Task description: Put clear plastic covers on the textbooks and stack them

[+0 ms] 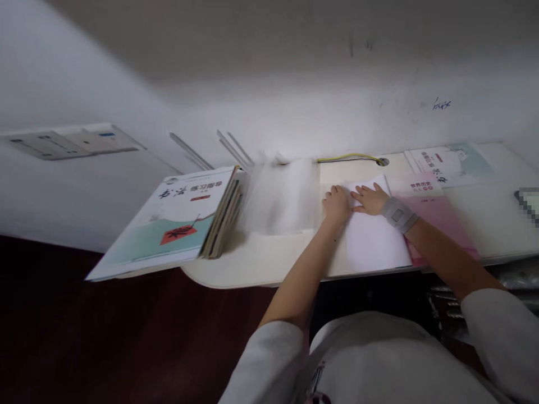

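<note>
My right hand (pixel 370 200) lies flat with fingers spread on a white sheet or blank cover (pixel 373 241), and a grey band (pixel 399 215) circles that wrist. At the sheet's left edge is my left hand (pixel 337 205), its fingers bent and close together; what is under them is hidden. Left of it, a pale, see-through sheet (pixel 280 196) is smeared by motion, so I cannot make out its kind. A pink book (pixel 438 210) with Chinese print lies to the right, partly behind my right hand and forearm.
A stack of books (pixel 185 219) with a white-and-green top cover overhangs the white desk's (pixel 252 264) left end. Another such book (pixel 450 163) lies at the back right. A yellow cable (pixel 347 156) runs to a desk hole (pixel 382 162). Wall sockets (pixel 76 140) are at left.
</note>
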